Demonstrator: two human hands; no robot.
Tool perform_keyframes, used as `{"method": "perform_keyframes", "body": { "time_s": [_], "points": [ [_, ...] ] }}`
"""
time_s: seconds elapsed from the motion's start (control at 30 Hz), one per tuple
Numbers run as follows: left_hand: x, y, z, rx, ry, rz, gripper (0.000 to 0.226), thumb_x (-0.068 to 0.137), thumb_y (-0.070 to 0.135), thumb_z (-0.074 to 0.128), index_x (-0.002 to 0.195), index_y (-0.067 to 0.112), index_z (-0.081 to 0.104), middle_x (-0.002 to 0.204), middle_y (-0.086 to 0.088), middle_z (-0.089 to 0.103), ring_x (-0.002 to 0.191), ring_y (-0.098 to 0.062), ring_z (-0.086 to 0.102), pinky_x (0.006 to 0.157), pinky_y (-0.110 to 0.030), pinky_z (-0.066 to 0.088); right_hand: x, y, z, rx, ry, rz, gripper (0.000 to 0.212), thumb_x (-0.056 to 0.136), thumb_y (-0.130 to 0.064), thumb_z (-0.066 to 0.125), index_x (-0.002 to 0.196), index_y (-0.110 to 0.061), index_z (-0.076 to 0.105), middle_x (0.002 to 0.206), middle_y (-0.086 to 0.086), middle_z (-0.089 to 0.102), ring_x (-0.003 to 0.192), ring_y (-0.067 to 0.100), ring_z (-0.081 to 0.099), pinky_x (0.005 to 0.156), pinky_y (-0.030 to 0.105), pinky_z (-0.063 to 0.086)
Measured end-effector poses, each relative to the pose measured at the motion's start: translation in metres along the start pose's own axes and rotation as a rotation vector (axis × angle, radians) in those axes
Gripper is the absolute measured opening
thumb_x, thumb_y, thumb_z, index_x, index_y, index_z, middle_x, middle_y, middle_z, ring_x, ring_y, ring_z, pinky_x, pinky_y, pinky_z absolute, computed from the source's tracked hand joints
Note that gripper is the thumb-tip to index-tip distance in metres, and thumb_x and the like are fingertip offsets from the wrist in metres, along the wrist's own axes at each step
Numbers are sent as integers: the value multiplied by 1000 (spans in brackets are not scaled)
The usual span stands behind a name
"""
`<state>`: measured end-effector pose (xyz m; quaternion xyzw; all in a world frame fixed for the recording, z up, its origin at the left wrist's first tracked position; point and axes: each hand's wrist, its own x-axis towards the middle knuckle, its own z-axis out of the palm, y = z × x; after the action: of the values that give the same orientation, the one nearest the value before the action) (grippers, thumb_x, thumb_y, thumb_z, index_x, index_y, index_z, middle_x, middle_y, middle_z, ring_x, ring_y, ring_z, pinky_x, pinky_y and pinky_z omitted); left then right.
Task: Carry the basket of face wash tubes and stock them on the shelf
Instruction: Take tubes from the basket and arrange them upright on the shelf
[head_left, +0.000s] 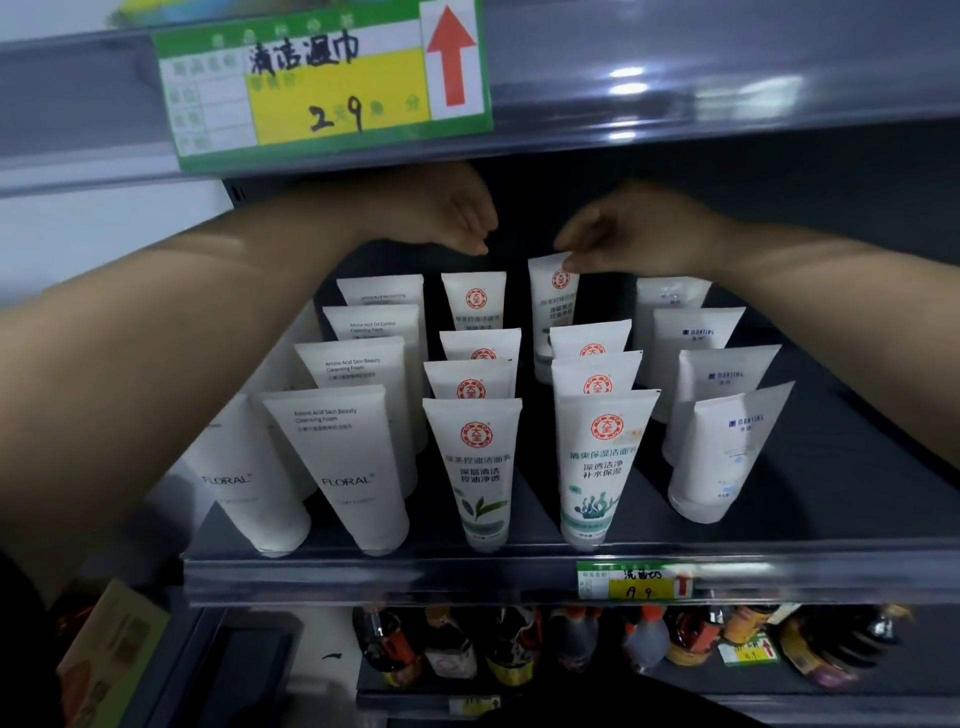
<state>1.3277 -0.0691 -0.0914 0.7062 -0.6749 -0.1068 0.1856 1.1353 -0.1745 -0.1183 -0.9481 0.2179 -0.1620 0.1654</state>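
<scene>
Face wash tube (553, 312), white with a red round emblem: stands at the back of the second row from the right, cap down, taller in view than its neighbours and leaning slightly left, so probably not yet fully seated. Right hand (639, 236): fingertips pinch the flat top edge of this tube, a hold that suits lowering it upright behind the row. Left hand (441, 213): fingers curled together above the back of the neighbouring emblem row, holding nothing visible, not touching any tube. Other tubes (472, 467): several front-to-back rows on the shelf (395, 566), all cap down with labels facing forward for reading; plain white "FLORAL" rows at left, two emblem rows in the middle, a pale blue-lettered row at right. Price tag (631, 581): yellow and green, clipped to the shelf's front rail. Large sign (327, 78) with red arrow: hangs from the rail above. Bottles (519, 649): dark, on the level below. Basket: not in view. Stocking appears nearly complete.
</scene>
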Motion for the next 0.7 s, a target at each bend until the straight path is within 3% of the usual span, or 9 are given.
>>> {"method": "perform_keyframes", "body": {
  "time_s": [0.13, 0.27, 0.43, 0.7],
  "points": [
    [14, -14, 9, 69, -57, -17, 38, 78, 5, 70, 113, -5, 59, 112, -20, 64, 90, -14, 57, 62, 2, 42, 21, 10, 13, -180, -59, -16, 44, 83, -17, 68, 124, -9, 58, 124, 9, 62, 111, 23, 58, 93, 29, 44],
    [25, -20, 18, 136, -194, -31, 34, 80, 5, 68, 111, -6, 60, 110, -19, 66, 90, -16, 57, 58, 1, 40, 37, 20, 25, -286, -115, 15, 47, 86, -21, 64, 131, -10, 51, 132, 11, 55, 118, 28, 52, 92, 29, 40],
    [33, -21, 23, 223, -300, -19, 29, 80, 5, 68, 107, -6, 65, 96, -14, 66, 84, -18, 57, 55, -5, 40, 43, 33, 32, -221, -134, 83, 32, 89, -19, 61, 118, -5, 58, 119, 15, 61, 105, 29, 56, 77, 26, 38],
    [34, -22, 26, 266, -302, 17, 24, 81, 2, 66, 103, -8, 66, 90, -10, 61, 83, -20, 55, 64, -15, 41, 42, 36, 29, -98, -141, 63, 24, 84, -11, 66, 107, -3, 65, 108, 15, 67, 94, 23, 58, 86, 34, 44]
  ]
}}
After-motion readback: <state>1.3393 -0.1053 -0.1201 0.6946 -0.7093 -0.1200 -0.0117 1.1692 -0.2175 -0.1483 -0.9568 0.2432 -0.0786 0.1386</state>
